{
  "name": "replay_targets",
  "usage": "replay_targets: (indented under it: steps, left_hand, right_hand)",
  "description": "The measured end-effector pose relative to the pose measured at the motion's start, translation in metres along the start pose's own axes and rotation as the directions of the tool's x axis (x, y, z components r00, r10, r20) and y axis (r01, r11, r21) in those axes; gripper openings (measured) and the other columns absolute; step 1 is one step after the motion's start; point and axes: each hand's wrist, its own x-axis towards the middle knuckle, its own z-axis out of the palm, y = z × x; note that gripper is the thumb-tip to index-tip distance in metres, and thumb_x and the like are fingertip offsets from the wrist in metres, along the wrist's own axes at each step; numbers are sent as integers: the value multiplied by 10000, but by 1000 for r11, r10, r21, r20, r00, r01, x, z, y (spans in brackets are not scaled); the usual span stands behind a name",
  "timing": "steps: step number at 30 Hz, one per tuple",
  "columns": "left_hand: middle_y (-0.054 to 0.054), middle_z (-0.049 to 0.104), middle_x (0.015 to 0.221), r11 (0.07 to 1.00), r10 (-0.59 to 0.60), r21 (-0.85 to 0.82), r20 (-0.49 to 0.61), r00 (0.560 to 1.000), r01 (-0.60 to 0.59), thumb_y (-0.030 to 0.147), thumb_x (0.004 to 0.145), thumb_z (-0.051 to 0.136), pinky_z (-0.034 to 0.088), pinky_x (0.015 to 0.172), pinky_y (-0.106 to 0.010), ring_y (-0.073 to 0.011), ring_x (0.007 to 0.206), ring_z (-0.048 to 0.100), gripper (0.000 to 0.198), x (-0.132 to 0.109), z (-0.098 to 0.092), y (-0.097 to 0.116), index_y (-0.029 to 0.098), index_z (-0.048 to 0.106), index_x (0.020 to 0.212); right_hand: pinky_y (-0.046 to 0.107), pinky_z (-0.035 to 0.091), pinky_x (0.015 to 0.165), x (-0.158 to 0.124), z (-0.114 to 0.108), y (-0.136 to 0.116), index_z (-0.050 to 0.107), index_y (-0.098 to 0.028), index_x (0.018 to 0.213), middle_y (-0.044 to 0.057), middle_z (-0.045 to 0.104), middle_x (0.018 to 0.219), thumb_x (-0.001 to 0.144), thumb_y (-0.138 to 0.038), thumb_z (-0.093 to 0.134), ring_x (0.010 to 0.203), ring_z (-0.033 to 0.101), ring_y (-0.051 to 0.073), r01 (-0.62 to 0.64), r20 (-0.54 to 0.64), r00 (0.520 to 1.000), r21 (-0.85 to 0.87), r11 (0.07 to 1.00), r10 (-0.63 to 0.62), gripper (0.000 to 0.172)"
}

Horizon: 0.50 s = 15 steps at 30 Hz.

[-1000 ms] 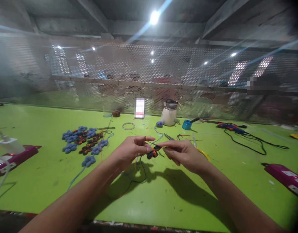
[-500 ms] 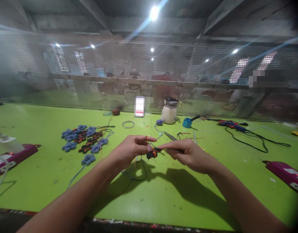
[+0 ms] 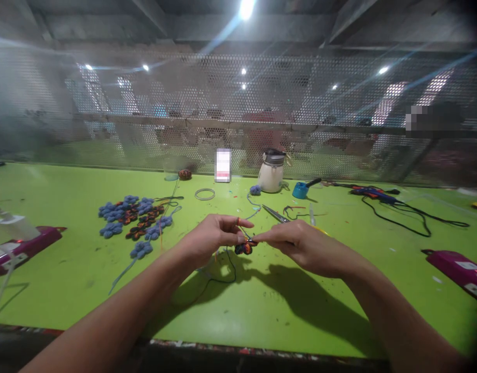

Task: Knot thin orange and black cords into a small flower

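Note:
Pinched in my left hand [image 3: 219,235] is a small crocheted flower [image 3: 243,248] of dark yarn mottled with orange and red. A strand of dark yarn [image 3: 234,267] hangs from the work and trails over the table; another passes over my raised left index finger. My right hand [image 3: 300,243] is closed on a thin crochet hook, mostly hidden by the fingers, its tip at the flower's upper edge. Just beyond my right hand lie scissors [image 3: 275,213] and scraps of yarn [image 3: 295,212].
Blue crocheted flowers [image 3: 111,229] and dark orange ones [image 3: 139,227] lie at left on the green table [image 3: 238,321]. Farther back are a ring [image 3: 205,194], phone [image 3: 223,166], jar [image 3: 271,173], blue pot [image 3: 300,190] and glue gun [image 3: 374,194]. Purple power strips [image 3: 456,269] flank both sides.
My right hand has shifted slightly and its wrist has turned a little against the flower. My left hand keeps its pinch. The whole view has tilted slightly.

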Motion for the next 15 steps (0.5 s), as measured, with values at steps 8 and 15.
replay_targets:
  steps: [8,15]
  left_hand:
    - [-30,640,653,988,72,137,-14,997,-69,151,690,654,447,670,-325,-164,633,604,295,1,4,-2,98,642,980]
    - [-54,564,823,556,620,751,-87,780,-358,85,784,493,434,700,-313,-178,774,553,370,-2,16,-14,190,634,1110]
  right_hand:
    - [247,399,620,3,10,-2,696,-260,1065,51,721,820,820,-76,513,691,607,159,-58,-71,996,23,998,60,356]
    - [217,282,403,22,50,-7,711,-126,902,-35,502,495,786,-220,575,378,377,74,-234,-152,846,755,613,510,203]
